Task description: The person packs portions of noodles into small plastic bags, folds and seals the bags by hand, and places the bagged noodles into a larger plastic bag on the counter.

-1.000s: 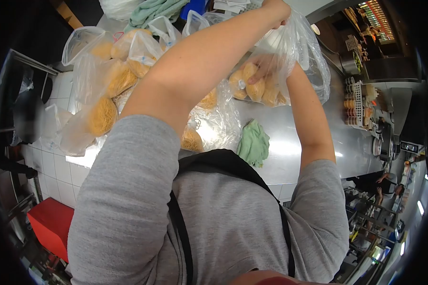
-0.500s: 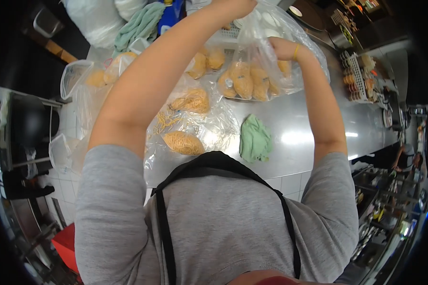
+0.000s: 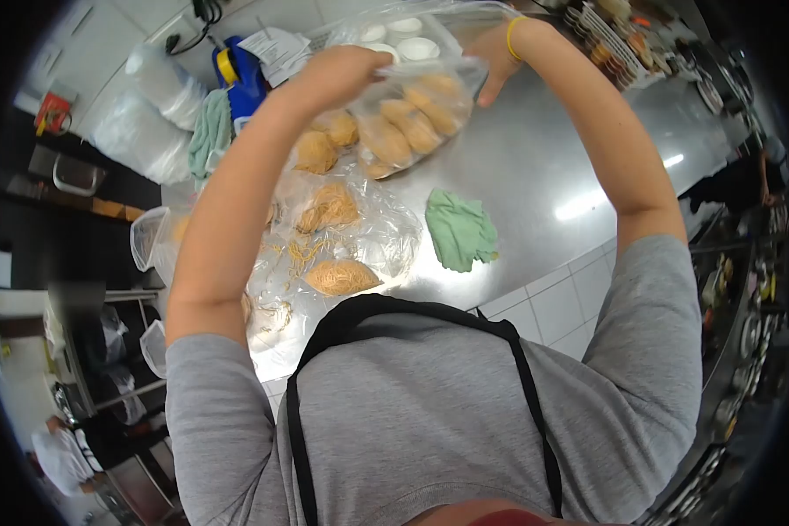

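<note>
My left hand [image 3: 352, 72] is closed on the gathered edge of a clear plastic bag [image 3: 412, 123] that holds several yellowish, oblong portions. At the bag's right side, my right hand [image 3: 493, 63] has its fingers apart and pointing down beside the plastic; a yellow band circles that wrist. Nearer my body, loose noodle bundles [image 3: 342, 277] lie on a spread plastic sheet [image 3: 390, 223]. A crumpled green cloth [image 3: 460, 230] rests on the steel table [image 3: 535, 175] right of the sheet.
White round containers [image 3: 418, 48] stand behind the bag. At the back left are a blue container [image 3: 244, 88], papers [image 3: 274, 53], a teal cloth [image 3: 210, 131] and stacked white plastic bags [image 3: 140, 131]. A person in white [image 3: 61, 456] is at the far lower left.
The filled bag has shifted left and tilted. My right hand has come out from its plastic to its right side. My left hand has moved lower and nearer. The view has turned.
</note>
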